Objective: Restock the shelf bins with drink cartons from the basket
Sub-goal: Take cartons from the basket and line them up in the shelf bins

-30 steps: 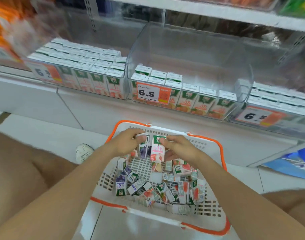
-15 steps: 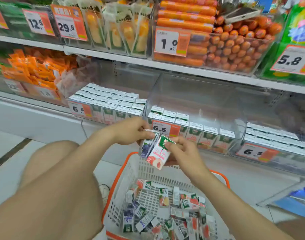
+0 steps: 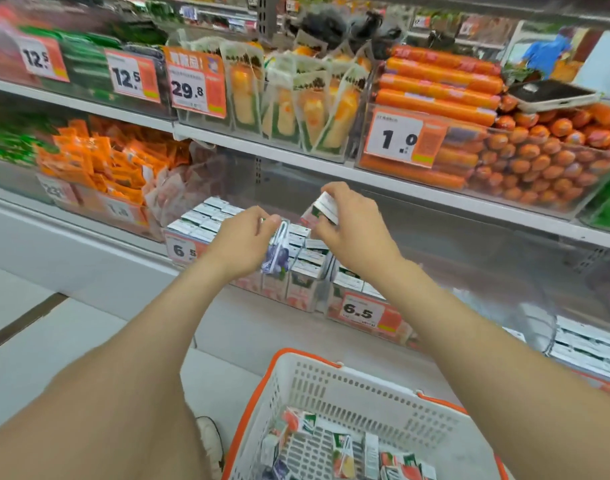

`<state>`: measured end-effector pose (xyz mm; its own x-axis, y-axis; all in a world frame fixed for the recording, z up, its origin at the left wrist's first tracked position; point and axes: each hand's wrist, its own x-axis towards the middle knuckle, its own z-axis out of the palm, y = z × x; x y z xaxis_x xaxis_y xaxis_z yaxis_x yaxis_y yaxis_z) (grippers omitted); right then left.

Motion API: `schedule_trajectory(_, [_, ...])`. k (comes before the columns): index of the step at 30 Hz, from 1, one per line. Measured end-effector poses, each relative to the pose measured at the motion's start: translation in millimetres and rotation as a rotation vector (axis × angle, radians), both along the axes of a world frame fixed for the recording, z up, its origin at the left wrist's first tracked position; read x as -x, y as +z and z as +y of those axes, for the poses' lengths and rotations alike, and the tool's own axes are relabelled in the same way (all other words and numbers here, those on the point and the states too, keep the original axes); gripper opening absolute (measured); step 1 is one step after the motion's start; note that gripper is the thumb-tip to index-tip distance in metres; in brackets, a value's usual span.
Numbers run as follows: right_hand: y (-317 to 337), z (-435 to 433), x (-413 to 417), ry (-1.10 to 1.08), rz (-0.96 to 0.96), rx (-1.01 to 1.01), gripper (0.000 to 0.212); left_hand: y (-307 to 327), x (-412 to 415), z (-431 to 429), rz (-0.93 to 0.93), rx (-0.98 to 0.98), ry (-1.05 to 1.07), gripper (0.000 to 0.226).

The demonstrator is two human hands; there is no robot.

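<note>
My left hand (image 3: 242,242) pinches a purple drink carton (image 3: 277,252) by its top, so it hangs in front of the left carton bin (image 3: 185,249). My right hand (image 3: 353,226) grips a pink-and-green carton (image 3: 322,209) and holds it above the middle clear bin (image 3: 362,311), which has cartons along its front only. The white basket with orange rim (image 3: 348,389) stands on the floor below, with several loose cartons inside.
A third carton bin (image 3: 587,351) sits at the right on the low shelf. Above it runs a shelf with orange sausages (image 3: 525,150) and corn packs (image 3: 289,109). Orange snack packets (image 3: 102,157) fill the bin at left. My shoe (image 3: 210,441) is beside the basket.
Both hands lifted a carton each out of the basket and rose to the shelf bins. The view tilted up, showing the upper shelves.
</note>
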<state>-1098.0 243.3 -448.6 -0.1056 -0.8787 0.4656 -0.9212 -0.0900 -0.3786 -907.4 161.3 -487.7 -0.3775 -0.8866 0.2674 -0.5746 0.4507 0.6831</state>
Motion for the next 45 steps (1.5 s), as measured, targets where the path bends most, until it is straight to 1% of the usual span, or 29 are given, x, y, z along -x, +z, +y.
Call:
schedule_trajectory(2, [-6,-32,3,-0.064,0.258,-0.088,0.043,-2,3,0,-0.019,0.005,-0.013,0.038])
schedule_trajectory(3, [-9,-44,3,-0.096,0.353,-0.135,0.041,-3,5,-1,-0.028,0.002,-0.014,0.038])
schedule_trajectory(5, [-12,-61,-1,-0.167,0.489,-0.211,0.038,-5,6,-5,-0.035,-0.019,-0.01,0.039])
schedule_trajectory(7, [-8,-72,-4,-0.228,0.556,-0.254,0.035,-6,6,-7,-0.043,-0.044,-0.009,0.041])
schedule_trajectory(11, [5,-82,-6,-0.266,0.546,-0.318,0.027,-5,8,-4,-0.079,-0.07,-0.009,0.046])
schedule_trajectory(14, [5,-80,-8,-0.277,0.521,-0.34,0.014,-3,8,-1,-0.094,-0.076,-0.021,0.048])
schedule_trajectory(16, [-2,-77,-9,-0.263,0.47,-0.387,0.026,-2,8,2,-0.109,-0.071,-0.022,0.051])
schedule_trajectory(18, [-7,-71,-8,-0.25,0.445,-0.42,0.032,-1,9,3,-0.114,-0.07,-0.011,0.051])
schedule_trajectory(21, [-13,-68,-4,-0.279,0.501,-0.425,0.033,-1,10,4,-0.106,-0.078,-0.004,0.05])
schedule_trajectory(23, [-15,-70,-5,-0.281,0.563,-0.467,0.03,0,12,7,-0.089,-0.083,-0.002,0.048])
schedule_trajectory(25, [-13,-74,-8,-0.215,0.612,-0.55,0.017,0,13,9,-0.072,-0.092,0.003,0.048])
schedule_trajectory(28, [-2,-73,-14,-0.079,0.641,-0.691,0.009,-1,16,11,-0.018,-0.13,0.002,0.052])
schedule_trajectory(30, [0,-67,-11,-0.042,0.595,-0.716,0.003,-1,17,12,0.01,-0.152,0.009,0.055])
schedule_trajectory(31, [-3,-64,-8,-0.031,0.55,-0.691,0.003,-1,17,13,0.02,-0.161,0.012,0.055])
schedule_trajectory(32, [-8,-59,-4,-0.019,0.493,-0.629,0.011,0,18,15,0.033,-0.166,0.013,0.053])
schedule_trajectory(34, [-18,-38,4,0.023,0.293,-0.387,0.036,2,21,20,0.085,-0.177,0.014,0.05])
schedule_trajectory(35, [-21,-21,6,0.042,0.157,-0.247,0.042,3,24,23,0.133,-0.186,0.012,0.045])
schedule_trajectory(36, [-24,-2,6,0.069,0.024,-0.13,0.042,4,27,28,0.193,-0.195,0.013,0.04])
schedule_trajectory(37, [-26,18,6,0.097,-0.083,-0.058,0.041,6,31,34,0.253,-0.198,0.018,0.036])
schedule_trajectory(38, [-28,37,7,0.127,-0.153,-0.02,0.042,8,36,41,0.308,-0.198,0.025,0.035])
schedule_trajectory(40, [-32,68,9,0.143,-0.213,-0.007,0.054,12,50,60,0.382,-0.213,0.033,0.035])
schedule_trajectory(42, [-35,89,18,0.091,-0.238,0.007,0.067,15,68,83,0.394,-0.216,0.036,0.038])
schedule_trajectory(44, [-32,104,32,0.019,-0.296,0.003,0.07,16,85,103,0.372,-0.215,0.019,0.042])
schedule_trajectory(45, [-30,111,41,-0.014,-0.349,-0.015,0.07,16,94,110,0.405,-0.241,-0.023,0.042])
